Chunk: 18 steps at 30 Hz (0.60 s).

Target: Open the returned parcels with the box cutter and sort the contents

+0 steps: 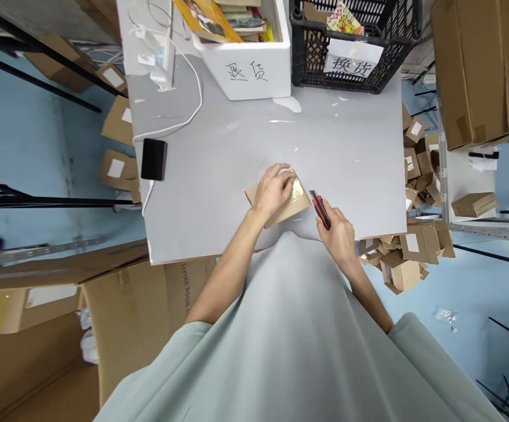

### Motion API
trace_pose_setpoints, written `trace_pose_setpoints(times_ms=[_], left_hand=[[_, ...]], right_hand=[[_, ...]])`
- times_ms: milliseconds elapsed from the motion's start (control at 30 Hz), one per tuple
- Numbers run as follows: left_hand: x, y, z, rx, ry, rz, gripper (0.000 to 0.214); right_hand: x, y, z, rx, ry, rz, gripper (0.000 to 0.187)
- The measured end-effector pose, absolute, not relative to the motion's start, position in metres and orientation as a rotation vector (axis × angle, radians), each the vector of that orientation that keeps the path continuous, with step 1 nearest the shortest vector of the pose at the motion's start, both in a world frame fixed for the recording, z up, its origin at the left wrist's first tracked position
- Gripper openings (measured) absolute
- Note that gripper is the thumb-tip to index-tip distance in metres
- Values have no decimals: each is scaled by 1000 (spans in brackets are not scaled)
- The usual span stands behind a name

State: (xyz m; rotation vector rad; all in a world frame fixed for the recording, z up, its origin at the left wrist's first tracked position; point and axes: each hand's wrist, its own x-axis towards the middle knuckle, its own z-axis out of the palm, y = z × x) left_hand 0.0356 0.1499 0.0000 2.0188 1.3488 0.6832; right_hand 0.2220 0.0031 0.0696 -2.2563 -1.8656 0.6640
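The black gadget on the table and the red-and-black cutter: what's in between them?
In the head view, grey tabletop, then the left hand on a cardboard packet, lie between the black gadget and the cutter.

Left hand (pixel 274 189) partly hides cardboard packet (pixel 299 198) on table (pixel 219 187); at the table's far side, white bin (pixel 254 75) is cropped above.

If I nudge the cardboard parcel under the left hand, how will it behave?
Parcel probably slides rather than rolls: broad flat face, straight edges. Likely fairly stiff, since it shows no obvious sag. The shiny tape near the left hand may feel slick.
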Motion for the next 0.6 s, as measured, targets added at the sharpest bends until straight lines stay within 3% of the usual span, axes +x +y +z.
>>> trace_pose_setpoints(times_ms=[333, 600], left_hand=[[29, 154, -24, 2076, 1367, 689, 34], [33, 160, -17, 1950, 1352, 717, 35]], right_hand=[[224, 14, 48, -2147, -1833, 849, 54], [207, 51, 55, -2212, -2056, 789, 59]])
